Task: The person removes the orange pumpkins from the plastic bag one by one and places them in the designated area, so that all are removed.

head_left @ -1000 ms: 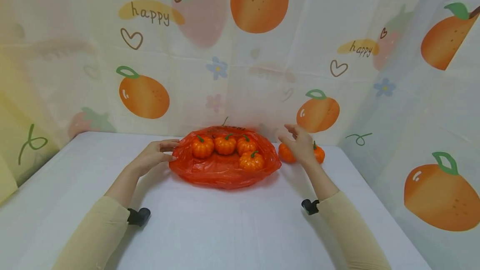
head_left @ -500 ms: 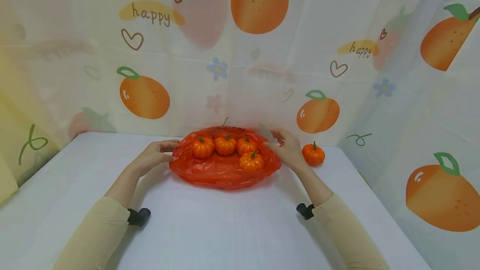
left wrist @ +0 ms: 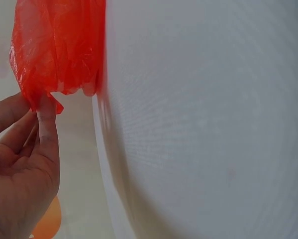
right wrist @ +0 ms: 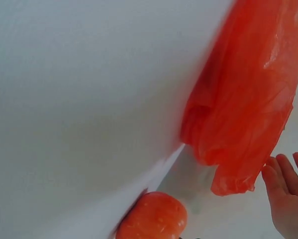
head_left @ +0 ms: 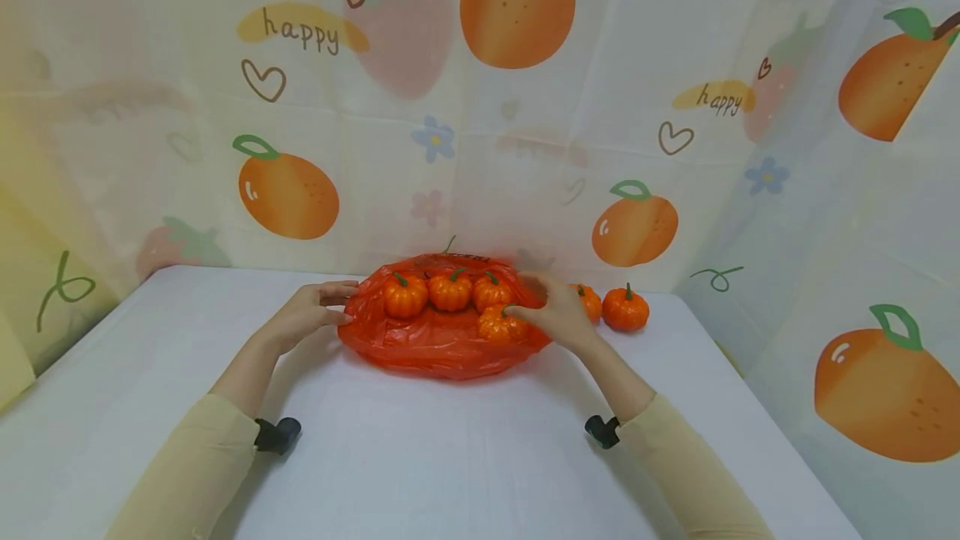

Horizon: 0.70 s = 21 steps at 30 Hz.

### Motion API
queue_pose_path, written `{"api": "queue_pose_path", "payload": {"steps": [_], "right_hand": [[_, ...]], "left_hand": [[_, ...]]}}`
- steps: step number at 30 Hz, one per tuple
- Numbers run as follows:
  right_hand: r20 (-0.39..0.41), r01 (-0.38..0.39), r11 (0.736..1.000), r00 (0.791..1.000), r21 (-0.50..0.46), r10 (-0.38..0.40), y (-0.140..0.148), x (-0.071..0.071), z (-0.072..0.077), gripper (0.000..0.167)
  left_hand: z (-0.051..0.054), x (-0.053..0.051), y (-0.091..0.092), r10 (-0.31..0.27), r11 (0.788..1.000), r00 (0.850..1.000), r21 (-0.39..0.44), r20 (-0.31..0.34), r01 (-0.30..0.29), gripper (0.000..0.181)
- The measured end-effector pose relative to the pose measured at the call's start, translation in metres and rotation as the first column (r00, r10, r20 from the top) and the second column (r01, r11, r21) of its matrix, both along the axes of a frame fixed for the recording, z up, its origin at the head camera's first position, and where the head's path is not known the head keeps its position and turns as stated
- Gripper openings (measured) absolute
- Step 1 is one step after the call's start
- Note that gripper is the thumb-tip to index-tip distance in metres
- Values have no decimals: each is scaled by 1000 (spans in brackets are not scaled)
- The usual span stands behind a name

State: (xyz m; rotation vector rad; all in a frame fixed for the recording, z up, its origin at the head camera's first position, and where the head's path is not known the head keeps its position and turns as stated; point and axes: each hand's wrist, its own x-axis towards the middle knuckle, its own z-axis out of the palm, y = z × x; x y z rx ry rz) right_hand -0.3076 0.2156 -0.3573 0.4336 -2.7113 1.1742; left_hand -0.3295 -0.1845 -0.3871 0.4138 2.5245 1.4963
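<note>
A red plastic bag [head_left: 450, 363] lies with its mouth facing me, holding several small orange pumpkins with green stems. My left hand [head_left: 300, 319] pinches the bag's left edge; in the left wrist view, thumb and fingers meet on the gathered red film [left wrist: 59, 45]. My right hand [head_left: 562, 315] is at the bag's right edge, its thumb in front of the nearest pumpkin [head_left: 495, 326] inside. In the right wrist view the fingers of this hand [right wrist: 290, 199] look fairly straight beside the bag [right wrist: 248, 99]. Some of its fingertips are hidden in the head view.
Two more pumpkins stand outside the bag to the right, one partly behind my right hand [head_left: 590, 304] and one in full view [head_left: 626, 310]. The white table [head_left: 450, 457] ends at a fruit-print curtain [head_left: 525, 148] behind the bag.
My right hand has moved left, from over the loose pumpkins to the bag's right edge. Both loose pumpkins show again. My left hand stays on the bag.
</note>
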Motion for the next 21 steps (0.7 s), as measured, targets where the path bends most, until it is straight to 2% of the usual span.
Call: {"api": "queue_pose_path", "payload": {"steps": [5,13,21], "right_hand": [[34,8,999,999,44,-10,-5,3,-3,66],[29,2,996,1000,86,-4,-11,1,-12,68],[48,15,992,999,122,-21,-15,3,-12,71]], "left_hand": [[0,1,0,-14,1000,1000,3,0,14,56],[-2,0,0,-7,1000,1000,5,12,7,57],[-3,-2,-2,-2,1000,1000,13,15,2,57]]}}
